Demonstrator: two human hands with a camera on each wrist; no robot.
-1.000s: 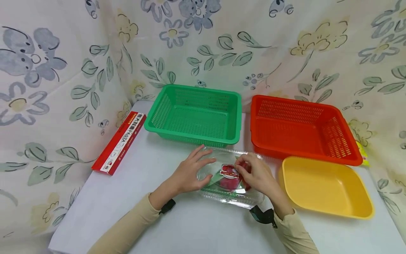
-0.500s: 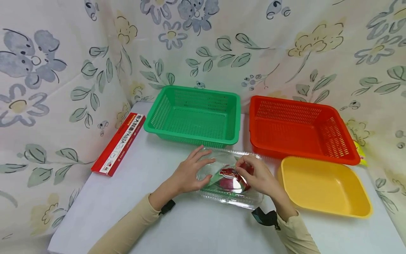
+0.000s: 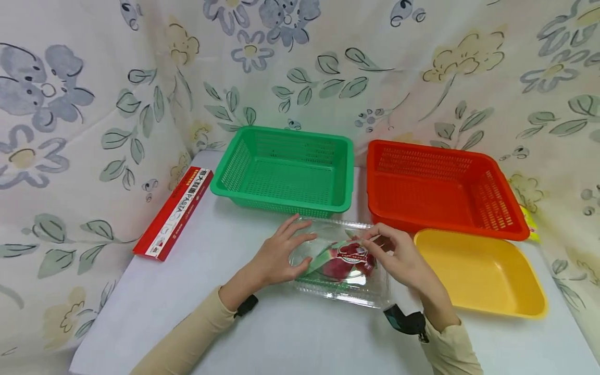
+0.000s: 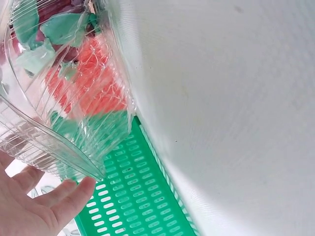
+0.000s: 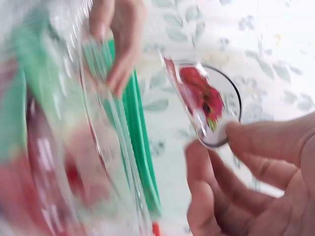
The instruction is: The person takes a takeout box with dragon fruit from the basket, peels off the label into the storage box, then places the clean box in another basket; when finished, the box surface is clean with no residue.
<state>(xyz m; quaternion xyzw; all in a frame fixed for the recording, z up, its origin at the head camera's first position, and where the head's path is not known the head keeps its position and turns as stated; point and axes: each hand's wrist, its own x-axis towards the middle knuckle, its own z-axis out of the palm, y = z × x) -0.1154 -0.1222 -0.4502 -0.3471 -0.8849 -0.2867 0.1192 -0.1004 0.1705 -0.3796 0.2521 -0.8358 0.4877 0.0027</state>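
A clear plastic container [image 3: 337,296] holds red and green items on the white table, just in front of the green basket. My left hand [image 3: 278,258] rests with spread fingers on its left side; in the left wrist view, the fingertips of that hand [image 4: 47,204] touch the rim of the container [image 4: 93,98]. At the container's right part, my right hand [image 3: 398,255] pinches a label [image 3: 351,253]. The right wrist view has this round label [image 5: 204,101], slightly bent, between thumb and finger of the right hand [image 5: 256,182], off the container's surface.
Behind stand a green basket [image 3: 292,179] and a red basket [image 3: 422,200]. A yellow tub [image 3: 483,273] is to the right of my right hand. A red pasta box [image 3: 173,213] lies at the left. A yellow packet [image 3: 530,224] shows behind the red basket.
My right hand has moved a little to the right, and the label has shifted right with it. My left hand has stayed in place on the container.
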